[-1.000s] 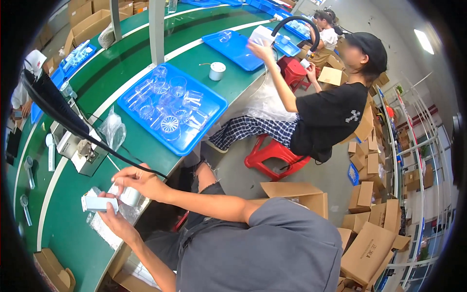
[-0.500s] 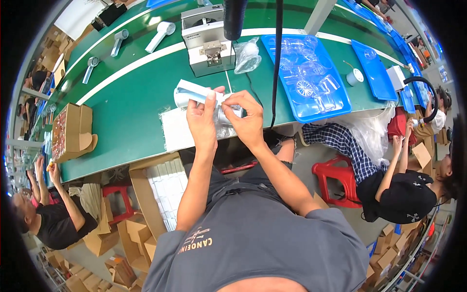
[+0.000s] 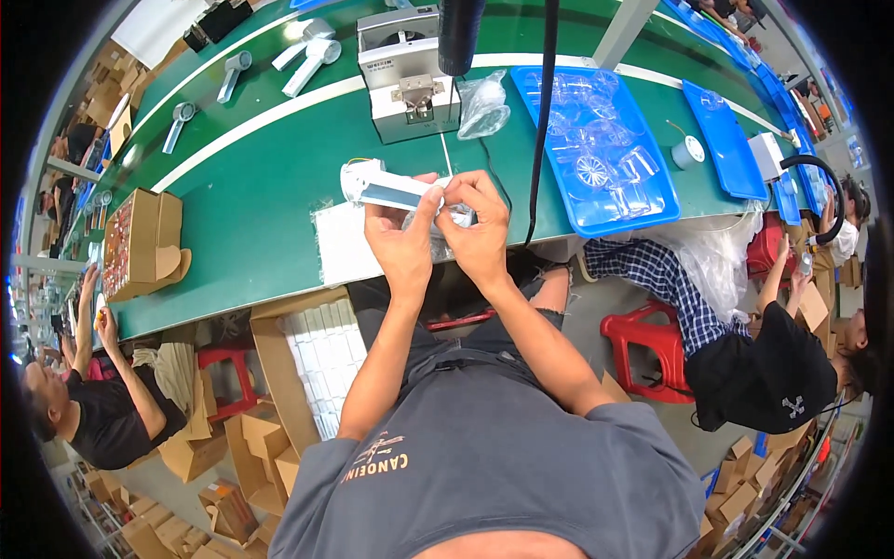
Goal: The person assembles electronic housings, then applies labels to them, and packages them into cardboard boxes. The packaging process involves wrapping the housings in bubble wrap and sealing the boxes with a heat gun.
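Note:
My left hand (image 3: 402,235) is closed around the end of a white handheld fan body (image 3: 396,191) with a grey-blue strip along its handle. Its round head points left, and a thin wire shows there. Close against my left thumb, my right hand (image 3: 477,228) pinches at the handle's end; whatever small piece lies between those fingertips is hidden. Under my hands is a white pad (image 3: 343,247) at the bench's near edge. Partly covered by my right hand, a shiny rounded thing in clear film shows only in part.
A metal-fronted machine (image 3: 410,102) stands beyond my hands, beside a clear plastic bag (image 3: 484,104). Black cables hang right of it. A blue tray (image 3: 610,219) holds clear plastic parts. Fan bodies (image 3: 317,61) lie on the green belt. A cardboard box (image 3: 140,247) stands left; co-workers sit both sides.
The fan body has turned in my hands, so its handle slopes down to the right and the grey-blue strip shows. Another fan body has come into view on the belt.

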